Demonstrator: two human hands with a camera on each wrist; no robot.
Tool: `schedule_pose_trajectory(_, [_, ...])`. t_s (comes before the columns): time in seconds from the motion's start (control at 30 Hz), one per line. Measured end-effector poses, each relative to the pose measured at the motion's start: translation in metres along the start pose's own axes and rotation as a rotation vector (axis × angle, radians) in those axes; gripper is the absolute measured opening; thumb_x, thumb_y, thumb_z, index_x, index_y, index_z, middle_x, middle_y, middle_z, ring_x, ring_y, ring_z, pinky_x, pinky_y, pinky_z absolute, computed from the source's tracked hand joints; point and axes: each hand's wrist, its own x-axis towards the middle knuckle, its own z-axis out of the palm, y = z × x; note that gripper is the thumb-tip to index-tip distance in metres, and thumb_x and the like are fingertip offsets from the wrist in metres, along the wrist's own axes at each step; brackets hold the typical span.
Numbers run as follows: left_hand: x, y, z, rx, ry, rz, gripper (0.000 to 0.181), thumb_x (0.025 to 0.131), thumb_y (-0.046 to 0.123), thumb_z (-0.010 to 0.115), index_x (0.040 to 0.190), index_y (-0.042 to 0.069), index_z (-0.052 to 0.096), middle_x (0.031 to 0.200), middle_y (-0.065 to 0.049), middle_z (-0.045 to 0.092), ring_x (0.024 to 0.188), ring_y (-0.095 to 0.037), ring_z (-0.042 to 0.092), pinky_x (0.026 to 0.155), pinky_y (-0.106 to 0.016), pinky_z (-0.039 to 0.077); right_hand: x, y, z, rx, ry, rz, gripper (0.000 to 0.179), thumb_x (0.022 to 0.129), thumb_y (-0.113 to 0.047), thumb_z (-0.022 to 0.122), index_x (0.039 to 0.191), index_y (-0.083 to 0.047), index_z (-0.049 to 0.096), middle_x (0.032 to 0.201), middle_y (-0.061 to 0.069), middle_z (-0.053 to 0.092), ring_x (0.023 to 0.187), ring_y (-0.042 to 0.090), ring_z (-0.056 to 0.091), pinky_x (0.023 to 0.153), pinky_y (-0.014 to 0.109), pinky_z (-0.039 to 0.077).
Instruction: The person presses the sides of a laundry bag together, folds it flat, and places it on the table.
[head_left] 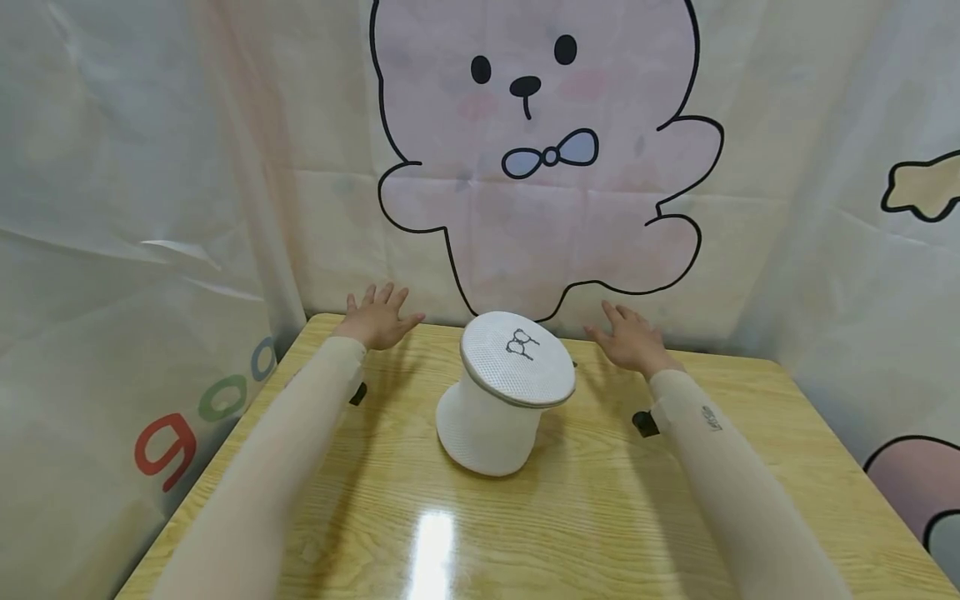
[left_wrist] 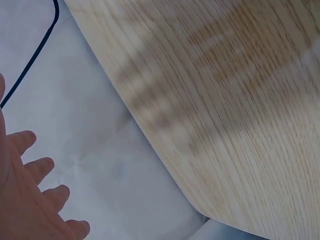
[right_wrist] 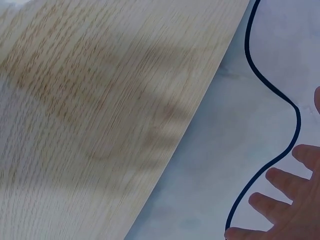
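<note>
Head view: left hand [head_left: 377, 322] and right hand [head_left: 632, 340], fingers splayed, grasping nothing; an inward sweep might topple the nearer spool-shaped object [head_left: 506, 396].

Left sleeve [head_left: 291, 442], lower left, was cream; right sleeve [head_left: 735, 467], lower right, matched, bore small dark lettering [head_left: 711, 418]. Black block [head_left: 645, 423] jutted beside right sleeve.

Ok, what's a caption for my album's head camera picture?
Left hand and right hand spread either side of a white spool-shaped thing on a wooden table, before a cartoon bear.
</note>
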Motion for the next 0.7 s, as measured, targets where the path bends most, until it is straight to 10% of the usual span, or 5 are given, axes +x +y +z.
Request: schedule_pose_trajectory(0.7, [-0.009, -0.01, -0.001, 0.023, 0.008, 0.06, 0.08, 0.107, 0.066, 0.032, 0.168, 0.018, 0.015, 0.175, -0.018, 0.005, 0.159, -0.05, 0.003, 0.121, -0.077, 0.0, -0.007, 0.007, -0.001, -0.007, 0.015, -0.078, 0.079, 0.11, -0.055, 0.038, 0.167, -0.007, 0.012, 0.168, 0.033, 0.014, 0.152, 0.058, 0.016, 0.117, 0.08, 0.016])
